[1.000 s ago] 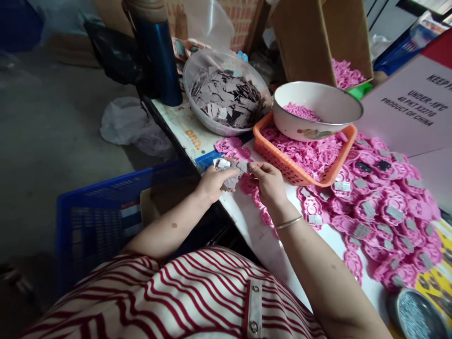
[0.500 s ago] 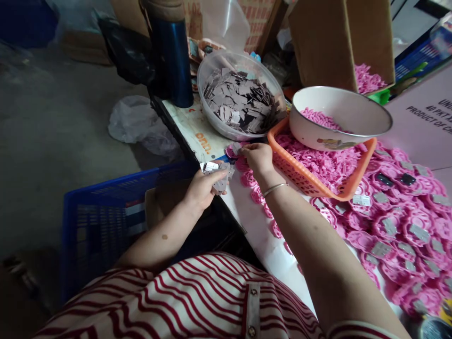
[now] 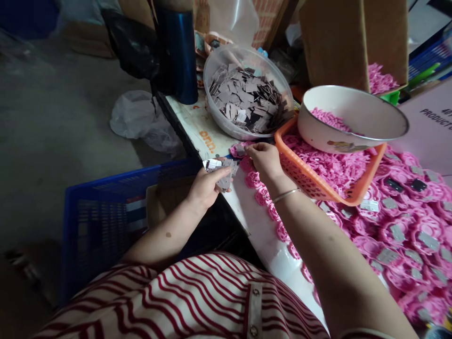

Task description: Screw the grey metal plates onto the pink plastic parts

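Note:
A stack of thin grey plates (image 3: 223,175) lies in my left hand (image 3: 206,187), with the thumb across the top. My right hand (image 3: 264,161) pinches a grey plate (image 3: 241,149) over the farthest pink piece (image 3: 234,150) in a row along the table's edge. More pink pieces (image 3: 262,196) of that row run toward my body, under my right forearm. Behind my hands, a clear bowl (image 3: 216,117) holds many loose grey plates.
An orange basket (image 3: 310,186) of small pink parts carries a white enamel bowl (image 3: 325,136). Pink pieces with grey plates (image 3: 397,233) are heaped at the right. A blue bottle (image 3: 185,61) stands behind; a blue crate (image 3: 88,226) is at the left.
The view has shifted, so the bowls and basket appear a little farther right. My right hand stays at the farthest pink piece, and my left hand still holds the stack.

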Demonstrator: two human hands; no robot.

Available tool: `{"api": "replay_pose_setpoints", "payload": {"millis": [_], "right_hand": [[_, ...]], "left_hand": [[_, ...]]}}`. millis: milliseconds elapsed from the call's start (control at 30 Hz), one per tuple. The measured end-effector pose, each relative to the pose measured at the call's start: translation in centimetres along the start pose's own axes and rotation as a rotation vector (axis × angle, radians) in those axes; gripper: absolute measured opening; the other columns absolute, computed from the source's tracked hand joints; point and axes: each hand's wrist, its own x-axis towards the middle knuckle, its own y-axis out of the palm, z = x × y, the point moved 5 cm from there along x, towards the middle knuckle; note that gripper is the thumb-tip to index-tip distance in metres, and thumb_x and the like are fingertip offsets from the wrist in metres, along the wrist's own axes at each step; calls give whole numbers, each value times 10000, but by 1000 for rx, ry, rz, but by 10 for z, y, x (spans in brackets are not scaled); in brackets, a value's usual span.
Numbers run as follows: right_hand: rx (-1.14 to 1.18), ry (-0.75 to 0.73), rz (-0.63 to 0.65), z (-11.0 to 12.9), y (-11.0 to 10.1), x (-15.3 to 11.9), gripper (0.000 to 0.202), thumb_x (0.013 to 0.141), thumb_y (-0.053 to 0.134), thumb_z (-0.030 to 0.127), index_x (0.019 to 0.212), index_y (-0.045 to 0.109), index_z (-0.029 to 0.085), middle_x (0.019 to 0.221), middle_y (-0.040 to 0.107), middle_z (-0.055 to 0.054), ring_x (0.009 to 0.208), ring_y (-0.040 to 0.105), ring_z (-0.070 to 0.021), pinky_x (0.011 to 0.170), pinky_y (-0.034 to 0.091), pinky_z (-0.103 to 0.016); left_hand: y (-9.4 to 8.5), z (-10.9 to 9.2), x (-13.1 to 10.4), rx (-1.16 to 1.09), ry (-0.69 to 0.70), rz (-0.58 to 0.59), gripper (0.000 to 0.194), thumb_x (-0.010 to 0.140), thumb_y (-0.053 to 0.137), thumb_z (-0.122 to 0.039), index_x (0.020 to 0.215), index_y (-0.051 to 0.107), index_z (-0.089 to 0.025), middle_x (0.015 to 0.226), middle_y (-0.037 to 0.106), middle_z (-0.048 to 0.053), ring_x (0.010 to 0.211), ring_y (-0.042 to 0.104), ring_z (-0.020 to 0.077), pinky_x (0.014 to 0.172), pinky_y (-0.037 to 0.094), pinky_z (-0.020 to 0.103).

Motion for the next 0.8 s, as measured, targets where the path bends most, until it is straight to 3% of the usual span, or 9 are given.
{"api": "replay_pose_setpoints", "payload": {"millis": [67, 167, 233, 400, 667, 800], "right_hand": [[65, 3, 95, 3, 0, -16, 410, 854, 638, 536, 790, 639, 131, 625, 590, -3, 500, 498, -75, 444, 362, -221], [131, 18, 244, 4, 1, -32, 444, 697, 790, 562, 691, 634, 146, 520, 541, 14, 423, 438, -68, 384, 274, -225], [165, 22, 281, 2, 0, -36, 426, 651, 836, 523, 684, 630, 151, 511, 537, 23, 415, 416, -55, 378, 267, -211], [252, 18, 270, -4, -2, -37, 382, 734, 772, 509, 720, 591, 173, 580, 589, 10, 462, 462, -57, 404, 322, -193], [337, 38, 303, -14, -1, -39, 430, 692, 791, 541, 744, 559, 182, 584, 544, 37, 440, 420, -53, 411, 322, -214], [362, 13, 290, -16, -6, -40, 390, 705, 781, 443, 948, 606, 194, 597, 555, 53, 485, 477, -70, 456, 358, -212]], "left_hand": [[0, -1, 1, -6, 5, -1, 526, 599, 826, -221, 1068, 590, -198, 773, 684, -34, 541, 644, 129, 360, 472, 195], [1, 0, 2, -6, 7, 5, 517, 606, 821, -217, 1072, 598, -192, 769, 684, -33, 547, 650, 128, 365, 465, 189], [3, 0, 1, -1, 2, 6, 504, 606, 820, -214, 1058, 600, -186, 769, 685, -32, 544, 651, 128, 367, 467, 191], [5, 3, 0, 19, -15, -4, 504, 602, 820, -204, 1053, 596, -181, 758, 683, -33, 545, 659, 132, 364, 467, 192], [8, 3, 0, 61, -26, -1, 516, 565, 824, -213, 1025, 592, -186, 733, 681, -36, 510, 646, 138, 338, 482, 209], [9, 4, 0, 76, -26, 2, 512, 560, 823, -217, 1018, 596, -187, 740, 688, -29, 502, 636, 133, 335, 488, 211]]}}
